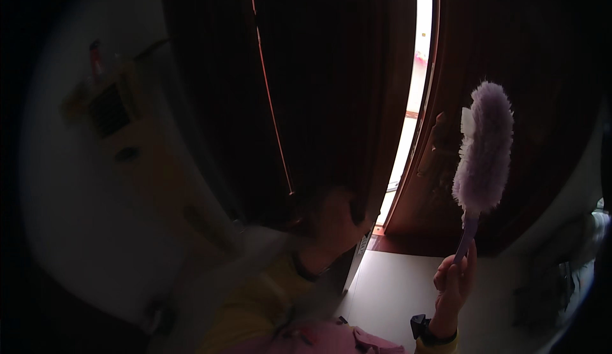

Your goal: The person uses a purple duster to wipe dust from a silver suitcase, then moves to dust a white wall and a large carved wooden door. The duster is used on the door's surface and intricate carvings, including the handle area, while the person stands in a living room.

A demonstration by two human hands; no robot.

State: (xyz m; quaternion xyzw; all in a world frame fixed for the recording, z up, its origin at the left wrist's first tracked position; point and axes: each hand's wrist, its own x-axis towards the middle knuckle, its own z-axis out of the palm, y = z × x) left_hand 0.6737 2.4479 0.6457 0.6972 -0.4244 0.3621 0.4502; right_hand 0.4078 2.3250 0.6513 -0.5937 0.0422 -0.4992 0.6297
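Note:
My right hand (456, 279), with a dark band at its wrist, is closed around the handle of a fluffy purple duster (486, 150). The duster stands nearly upright in front of a dark reddish-brown door panel (548, 144). On the other side of a bright gap, my left hand (333, 223) is at the lower part of a dark door (331, 99). It lies in deep shadow, so its fingers and whatever they may hold are hard to make out. A yellow sleeve (255, 303) covers my left arm.
Bright light comes through the narrow gap (411, 99) beside the dark door. A yellowish piece of furniture (153, 156) stands at the left, with a red object (95, 57) near its top. Pale floor (389, 284) lies below. Dim dark shapes (554, 277) are at the right.

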